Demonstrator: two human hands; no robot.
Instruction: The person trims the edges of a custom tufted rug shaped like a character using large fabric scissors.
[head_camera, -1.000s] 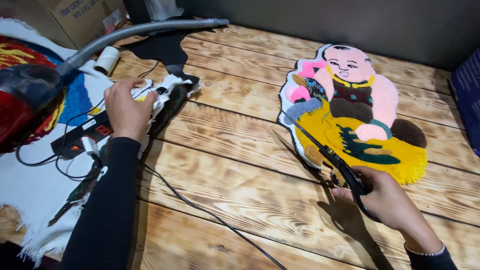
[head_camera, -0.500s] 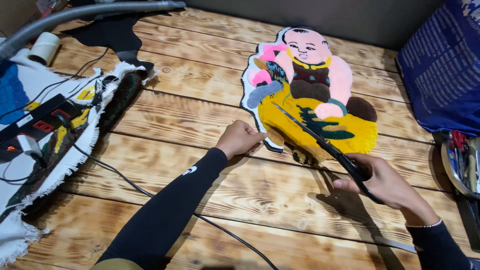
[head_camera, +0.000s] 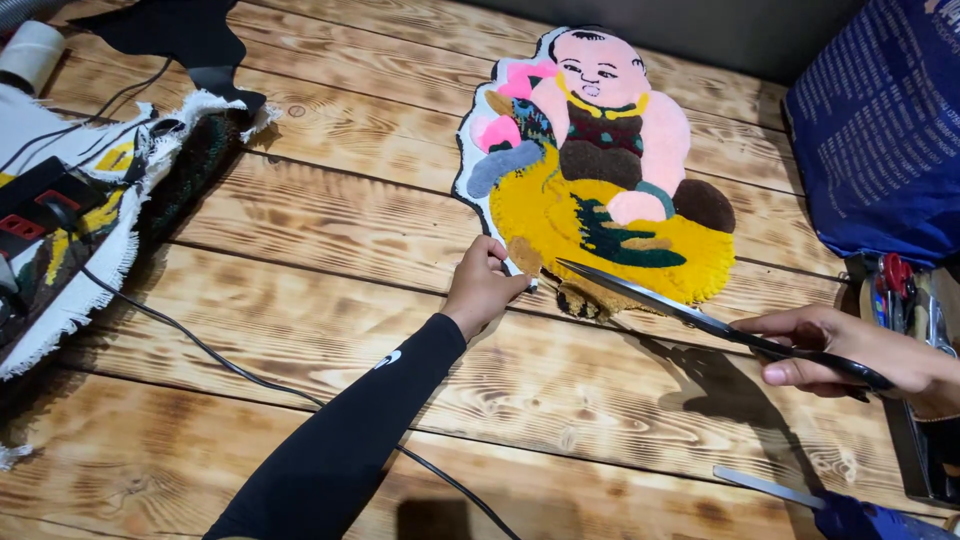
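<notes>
Rug (head_camera: 600, 170) shaped like a seated figure, in pink, yellow and brown tufts with a white border, lies flat on the wooden table (head_camera: 330, 250). Left hand (head_camera: 482, 285) pinches its lower left edge between fingertips, while the right hand (head_camera: 850, 350) curls closed around long scissors (head_camera: 690, 312) whose blades reach its bottom edge. Scissor handles are hidden in that grip, and the right wrist is cut off by the frame.

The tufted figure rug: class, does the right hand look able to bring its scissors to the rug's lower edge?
Probably yes: the right hand holds the scissors with blades already over the tufted figure rug, and the left hand sits aside.
</notes>
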